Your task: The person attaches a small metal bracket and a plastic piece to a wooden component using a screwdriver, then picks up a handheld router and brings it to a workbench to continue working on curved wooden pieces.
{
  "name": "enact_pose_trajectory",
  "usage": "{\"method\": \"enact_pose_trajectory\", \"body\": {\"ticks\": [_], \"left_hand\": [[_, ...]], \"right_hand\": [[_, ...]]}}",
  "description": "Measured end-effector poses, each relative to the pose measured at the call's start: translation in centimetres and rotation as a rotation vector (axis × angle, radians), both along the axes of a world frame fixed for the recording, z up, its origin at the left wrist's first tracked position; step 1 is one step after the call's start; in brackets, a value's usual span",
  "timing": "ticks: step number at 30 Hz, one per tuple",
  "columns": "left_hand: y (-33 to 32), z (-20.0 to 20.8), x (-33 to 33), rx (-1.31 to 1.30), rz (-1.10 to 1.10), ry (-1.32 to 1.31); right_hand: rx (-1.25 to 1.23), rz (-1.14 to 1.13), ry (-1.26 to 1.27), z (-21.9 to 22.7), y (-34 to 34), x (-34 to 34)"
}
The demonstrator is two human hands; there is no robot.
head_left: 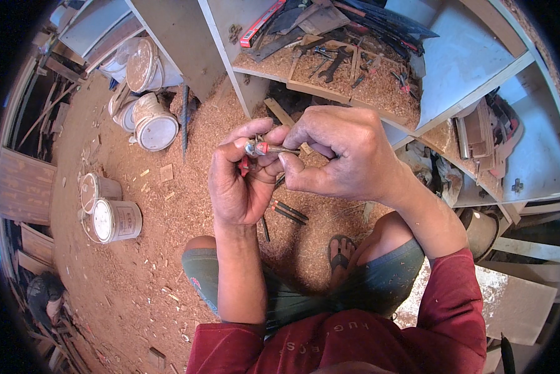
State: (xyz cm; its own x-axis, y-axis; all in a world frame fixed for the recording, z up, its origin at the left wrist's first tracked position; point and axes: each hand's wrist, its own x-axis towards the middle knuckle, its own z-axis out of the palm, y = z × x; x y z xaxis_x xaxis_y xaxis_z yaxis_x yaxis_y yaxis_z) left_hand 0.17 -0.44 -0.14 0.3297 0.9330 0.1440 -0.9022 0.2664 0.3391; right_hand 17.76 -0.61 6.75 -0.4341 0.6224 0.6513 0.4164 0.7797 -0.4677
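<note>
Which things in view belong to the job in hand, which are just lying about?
In the job, judging by touch:
- small red-and-metal piece, held in the left hand
- right hand, pinching the piece's slim dark end

Apparently lying about:
- white lidded bucket, floor
- open-ended wrench, shelf
- wood shavings, floor

Passage between knee (pixel 200 242) and buckets (pixel 119 222)

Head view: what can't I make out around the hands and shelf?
Head view:
Red-and-metal piece: partly hidden by the left hand; too small to identify.
Right hand: its own fingers hide whether it grips the piece.
Small tools near the wrench: too small to name.
</note>
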Motion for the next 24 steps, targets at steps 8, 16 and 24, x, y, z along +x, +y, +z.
{"method": "enact_pose_trajectory", "body": {"ticks": [8, 16, 24], "left_hand": [[-0.03, 0.06, 0.03, 0.004, 0.003, 0.008], [0.0, -0.12, -0.05, 0.017, -0.014, -0.002], [-0.04, 0.07, -0.05, 0.0, 0.005, 0.027]], "right_hand": [[0.0, -0.01, -0.014, -0.08, -0.02, 0.09], [-0.007, -0.002, -0.009, -0.07, -0.02, 0.07], [0.052, 0.003, 0.031, -0.32, 0.29, -0.16]]}}
